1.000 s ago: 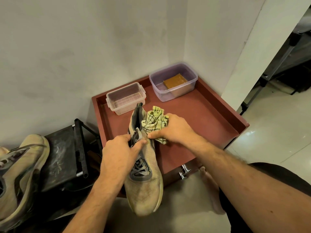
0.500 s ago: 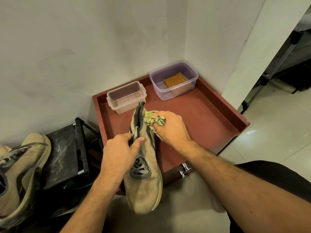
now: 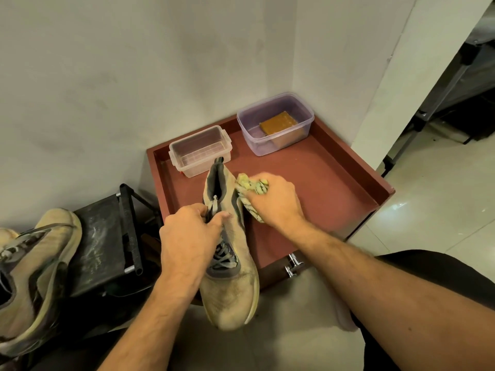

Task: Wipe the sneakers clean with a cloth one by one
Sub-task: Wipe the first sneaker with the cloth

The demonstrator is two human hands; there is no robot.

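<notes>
Sneaker (image 3: 230, 277) in our left hand (image 3: 187, 236) hangs with its heel over the desk (image 3: 334, 188) and its toe out past the front edge, above the floor. Our left fingers are curled round the tongue and laces, thumb across the opening. Our right hand (image 3: 278, 202) has its fingers bunched on the cloth (image 3: 250, 187), pressing it to the right side of the sneaker near the collar.

The desk is a red top with a raised rim on all sides we can see. Against its back edge stand a clear box (image 3: 199, 151), touching or just behind the heel, we cannot tell which, and a purple tub (image 3: 276, 124) holding a brown sponge (image 3: 278, 121). Right of our hand the red top lies bare as far as the rim.

Left of the desk sits a black stool (image 3: 107, 242), and a second sneaker (image 3: 34, 277) leans at the far left edge of view.
</notes>
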